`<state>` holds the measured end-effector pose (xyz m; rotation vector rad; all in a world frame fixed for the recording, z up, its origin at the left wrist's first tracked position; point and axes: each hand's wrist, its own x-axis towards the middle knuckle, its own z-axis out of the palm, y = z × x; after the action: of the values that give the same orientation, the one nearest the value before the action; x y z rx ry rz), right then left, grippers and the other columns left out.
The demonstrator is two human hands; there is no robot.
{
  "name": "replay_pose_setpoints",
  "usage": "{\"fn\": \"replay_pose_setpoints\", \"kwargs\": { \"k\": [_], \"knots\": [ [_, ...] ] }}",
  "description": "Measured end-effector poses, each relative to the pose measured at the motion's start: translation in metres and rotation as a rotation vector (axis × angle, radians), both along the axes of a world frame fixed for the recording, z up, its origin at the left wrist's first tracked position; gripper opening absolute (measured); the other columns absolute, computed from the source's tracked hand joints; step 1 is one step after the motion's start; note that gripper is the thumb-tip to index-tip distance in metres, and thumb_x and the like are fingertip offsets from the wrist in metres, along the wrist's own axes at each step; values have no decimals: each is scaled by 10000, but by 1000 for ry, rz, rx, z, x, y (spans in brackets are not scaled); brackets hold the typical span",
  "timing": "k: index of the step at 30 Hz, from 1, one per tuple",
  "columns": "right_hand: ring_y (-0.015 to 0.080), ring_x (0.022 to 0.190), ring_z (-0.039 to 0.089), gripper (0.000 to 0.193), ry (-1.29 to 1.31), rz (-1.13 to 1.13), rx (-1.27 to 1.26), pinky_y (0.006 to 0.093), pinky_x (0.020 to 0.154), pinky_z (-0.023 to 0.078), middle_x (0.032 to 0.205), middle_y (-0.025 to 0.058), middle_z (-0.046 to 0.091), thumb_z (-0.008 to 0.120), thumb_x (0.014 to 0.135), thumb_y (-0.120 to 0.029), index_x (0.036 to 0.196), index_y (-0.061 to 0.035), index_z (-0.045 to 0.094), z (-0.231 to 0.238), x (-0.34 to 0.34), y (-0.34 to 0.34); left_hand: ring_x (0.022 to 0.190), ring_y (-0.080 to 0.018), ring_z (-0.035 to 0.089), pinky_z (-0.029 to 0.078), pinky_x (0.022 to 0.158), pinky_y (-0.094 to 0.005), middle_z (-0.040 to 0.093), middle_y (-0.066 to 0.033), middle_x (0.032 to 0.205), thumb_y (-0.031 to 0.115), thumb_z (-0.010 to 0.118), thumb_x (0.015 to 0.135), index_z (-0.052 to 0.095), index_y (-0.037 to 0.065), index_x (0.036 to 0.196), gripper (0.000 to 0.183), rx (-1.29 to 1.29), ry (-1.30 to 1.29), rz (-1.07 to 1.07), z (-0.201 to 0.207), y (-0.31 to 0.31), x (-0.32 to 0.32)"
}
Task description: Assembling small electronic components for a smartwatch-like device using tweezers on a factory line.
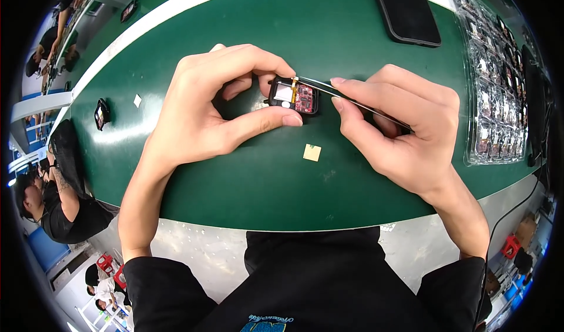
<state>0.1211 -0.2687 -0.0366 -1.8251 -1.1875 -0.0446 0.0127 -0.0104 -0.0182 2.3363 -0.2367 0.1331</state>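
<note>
Between the thumb and fingers of my left hand (217,100) is a small black electronic device (294,97) in an open casing. Inside it show a red circuit board (305,99), a silvery square part, a white round dot and a yellow ribbon strip. My right hand (405,120) pinches a pair of thin metal tweezers (358,102). The tweezers' tips reach the top edge of the device, close to my left index fingertip; whether they grip anything is too small to tell. A small cream-yellow square piece (312,152) lies on the green table just below the device.
A black phone-like slab (408,12) lies at the far right. Clear plastic trays (496,91) with several similar devices stand along the right edge. At left are another black device (102,114) and a small white square (137,100). Other people sit beyond the table's left end.
</note>
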Motion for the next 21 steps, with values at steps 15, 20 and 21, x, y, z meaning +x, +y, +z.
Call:
{"fn": "replay_pose_setpoints", "kwargs": {
  "k": [15,20,21],
  "knots": [
    [70,559,515,169,192,59,6,267,512,329,697,30,649,842,899,55,1064,28,867,4,1,3,676,-133,413,382,696,-317,680,-27,843,129,1011,688,818,3,1210,571,-117,-6,-90,-8,16,3],
    [56,568,517,139,255,66,-32,265,514,320,696,23,647,846,906,34,1042,22,871,6,3,2,686,-141,422,386,704,-325,707,-38,901,151,1011,699,818,1,1213,569,-111,25,-116,-4,15,5],
    [53,568,514,138,264,69,-35,264,513,318,696,19,646,847,904,32,1040,21,872,6,3,1,690,-145,426,385,705,-324,715,-44,918,169,1012,706,818,3,1213,568,-109,37,-114,-3,15,5]
  ]
}}
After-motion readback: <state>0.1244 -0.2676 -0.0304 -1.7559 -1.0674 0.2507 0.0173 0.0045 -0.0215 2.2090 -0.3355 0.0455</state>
